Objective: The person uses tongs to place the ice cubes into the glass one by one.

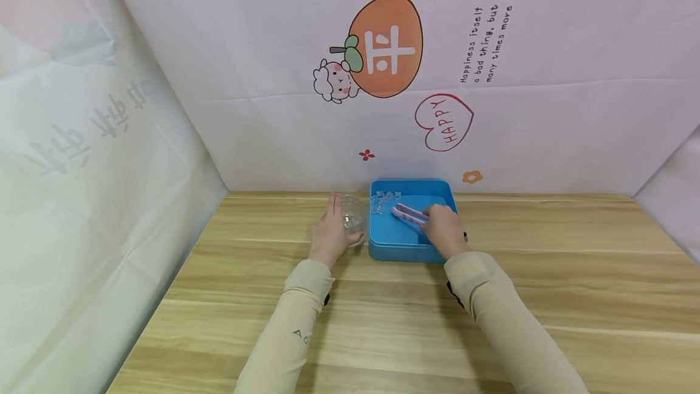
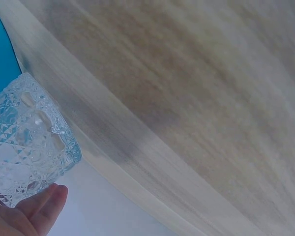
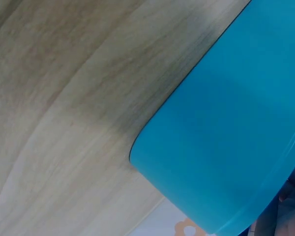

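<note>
Glass bowl [image 2: 24, 140] — in head and left-wrist views only.

Near the far edge of the worktop [image 1: 383, 333], we see a glossy, clear bowl [image 2: 32, 142] with rough facets and a smooth, plastic-looking box [image 1: 404, 253]. We find the worktop wood-grained, the sleeves [image 1: 276, 345] matt cloth.
</note>
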Demonstrator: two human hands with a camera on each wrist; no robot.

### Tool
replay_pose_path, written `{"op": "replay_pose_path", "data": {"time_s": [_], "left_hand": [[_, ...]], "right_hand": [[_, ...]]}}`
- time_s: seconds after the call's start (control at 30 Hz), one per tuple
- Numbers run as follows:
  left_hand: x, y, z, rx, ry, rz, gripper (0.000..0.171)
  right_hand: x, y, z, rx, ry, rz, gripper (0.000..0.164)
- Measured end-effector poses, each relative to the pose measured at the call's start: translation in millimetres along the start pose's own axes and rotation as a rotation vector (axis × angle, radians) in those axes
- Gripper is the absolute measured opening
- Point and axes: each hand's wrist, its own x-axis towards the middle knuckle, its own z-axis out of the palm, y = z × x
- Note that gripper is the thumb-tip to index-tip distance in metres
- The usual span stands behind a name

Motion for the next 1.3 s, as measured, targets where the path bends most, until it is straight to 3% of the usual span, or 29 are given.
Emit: {"op": "replay_pose_path", "data": {"time_s": [0.6, 0.9, 1.3], "left_hand": [[1.3, 1.1, 0.9, -0.015, 0.010, 0.006, 0.102], [1.6, 1.4, -0.1, -0.021, -0.012, -0.006, 0.102], [0.9, 2.0, -1.7, -0.033, -0.025, -0.016, 0.102]], "right_hand": [[-3, 3, -11, 0.019, 0.024, -0.010, 0.031], [-4, 2, -20, 0.060, 0.083, -0.070, 0.029], [-13, -28, -32, 0.154, 0.054, -0.119, 0.033]]}}
